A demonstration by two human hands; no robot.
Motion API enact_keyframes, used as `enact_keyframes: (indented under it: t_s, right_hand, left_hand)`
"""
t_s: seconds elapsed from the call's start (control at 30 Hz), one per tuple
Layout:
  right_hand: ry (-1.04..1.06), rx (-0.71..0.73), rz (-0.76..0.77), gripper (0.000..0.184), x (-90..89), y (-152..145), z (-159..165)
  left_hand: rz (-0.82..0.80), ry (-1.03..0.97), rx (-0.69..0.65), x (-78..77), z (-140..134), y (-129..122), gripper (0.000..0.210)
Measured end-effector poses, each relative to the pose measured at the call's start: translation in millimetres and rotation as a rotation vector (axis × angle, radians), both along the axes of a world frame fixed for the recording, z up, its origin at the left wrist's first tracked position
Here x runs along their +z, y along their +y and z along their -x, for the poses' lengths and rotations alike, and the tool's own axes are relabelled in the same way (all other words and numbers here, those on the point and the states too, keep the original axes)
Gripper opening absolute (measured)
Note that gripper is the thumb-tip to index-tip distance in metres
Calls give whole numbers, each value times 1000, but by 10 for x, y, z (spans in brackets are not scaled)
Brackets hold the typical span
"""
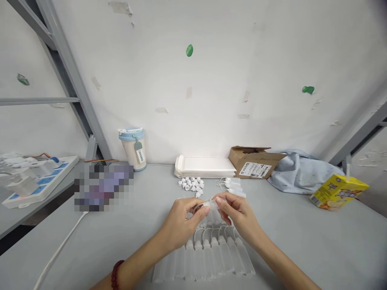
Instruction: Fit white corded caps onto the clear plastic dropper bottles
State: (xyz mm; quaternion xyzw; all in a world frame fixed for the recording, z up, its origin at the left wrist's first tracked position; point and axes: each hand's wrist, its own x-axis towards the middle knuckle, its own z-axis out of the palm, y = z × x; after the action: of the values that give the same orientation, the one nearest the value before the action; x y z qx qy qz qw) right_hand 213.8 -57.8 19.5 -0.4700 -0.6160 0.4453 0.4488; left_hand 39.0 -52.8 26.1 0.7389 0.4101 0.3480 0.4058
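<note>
Between my two hands is a small translucent plastic bottle [213, 204], held a little above the table. My left hand [185, 220] pinches its left end, where a thin white cord loops near the fingers. The fingers of my right hand [235, 209] close on its other end. Below my hands, a row of similar translucent bottles [207, 259] lies side by side, with white loops at their necks. More bottles behind them are partly hidden by my hands. Small white caps [191, 184] sit in a loose pile beyond my left hand. A few bottles [235, 187] lie beyond my right hand.
White flat packs [205, 166] and an open cardboard box [255, 163] stand by the wall. A cup [133, 151] is at the back left, near a power strip [45, 181] and white cable [62, 249]. Light-blue cloth [298, 171] and a yellow box [338, 192] are at right.
</note>
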Motion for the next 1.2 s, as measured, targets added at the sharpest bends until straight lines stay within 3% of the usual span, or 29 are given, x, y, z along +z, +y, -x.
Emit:
enact_keyframes:
  t_s: [0.33,0.47,0.6,0.67,0.73,0.93,1.2]
  right_hand:
    - [179,20,256,45,-40,28,13]
    - [143,-29,227,46,-13,56,-6]
    - [76,-123,148,35,44,150,-138]
    - [-2,-157,119,32,55,220,-250]
    - [-125,-167,103,32,37,297,-372]
    - [-578,-251,-41,23,-104,457,-648]
    - [-1077,-305,-57,12,-132,431,-684]
  left_hand:
    - [7,35,0,-45,-41,2,31]
    - [47,-10,-2,-56,-24,63,34]
    - [-107,77,171,-117,151,303,32]
    - [-298,231,285,-200,287,472,28]
    - [-420,323,303,-309,411,631,23]
    - [-460,366,234,-553,527,875,31]
    - [-469,407,166,-561,508,881,33]
